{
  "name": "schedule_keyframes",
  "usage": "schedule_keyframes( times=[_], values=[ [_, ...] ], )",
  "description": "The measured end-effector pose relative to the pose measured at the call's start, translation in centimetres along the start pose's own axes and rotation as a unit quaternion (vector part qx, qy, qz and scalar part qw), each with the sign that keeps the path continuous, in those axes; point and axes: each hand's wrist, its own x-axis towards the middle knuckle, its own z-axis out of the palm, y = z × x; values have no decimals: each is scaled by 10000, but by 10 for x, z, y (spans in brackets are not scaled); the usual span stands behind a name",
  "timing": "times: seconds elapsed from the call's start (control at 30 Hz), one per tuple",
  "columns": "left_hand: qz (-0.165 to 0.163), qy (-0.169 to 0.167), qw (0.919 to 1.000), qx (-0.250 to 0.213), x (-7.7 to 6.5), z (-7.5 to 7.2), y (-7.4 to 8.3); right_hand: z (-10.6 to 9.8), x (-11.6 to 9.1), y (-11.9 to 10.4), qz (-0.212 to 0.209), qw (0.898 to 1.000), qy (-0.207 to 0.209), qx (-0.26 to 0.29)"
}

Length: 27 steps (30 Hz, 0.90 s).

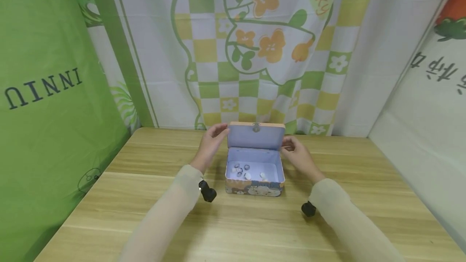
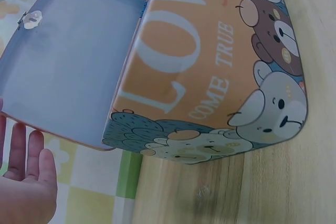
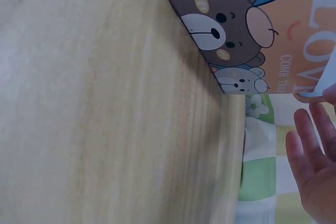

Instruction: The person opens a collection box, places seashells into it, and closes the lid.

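A hinged tin box with cartoon bears stands on the table, its lid raised upright and a metal clasp at the lid's top edge. Inside, several small rounded white-and-dark pieces, shell-like in look, lie mostly to the left. My left hand is at the lid's upper left corner; its fingers extend fairly straight along the lid's edge in the left wrist view. At the lid's lower right side is my right hand, with the thumb at the lid's edge and the other fingers loosely spread.
The wooden table reaches back to a patterned curtain. A green cloth hangs at the left and a pale one at the right. Each sleeve cuff carries a small black wrist camera.
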Motion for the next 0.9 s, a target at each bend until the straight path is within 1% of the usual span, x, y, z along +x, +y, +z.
schedule_keyframes(
  times=[0.1, 0.23, 0.37, 0.47, 0.63, 0.9],
  values=[
    [2, -43, 10000, 65, -1, -1, 1, -3, -2, -2, -53, 9999, -26, -125],
    [28, -147, 9997, 178, -3, -3, 1, -7, -7, -4, -40, 9983, 1, -579],
    [81, -267, 9988, 393, -8, -7, 2, -9, -13, -9, -87, 9961, 108, -871],
    [101, -362, 9980, 506, -13, -9, 3, -9, -17, -16, -155, 9966, 76, -810],
    [100, -556, 9964, 633, -19, -13, 5, -6, -24, -29, -369, 9968, -259, -661],
    [137, -839, 9936, 748, -28, -19, 5, 10, -28, -49, -496, 9952, -616, -569]
  ],
)
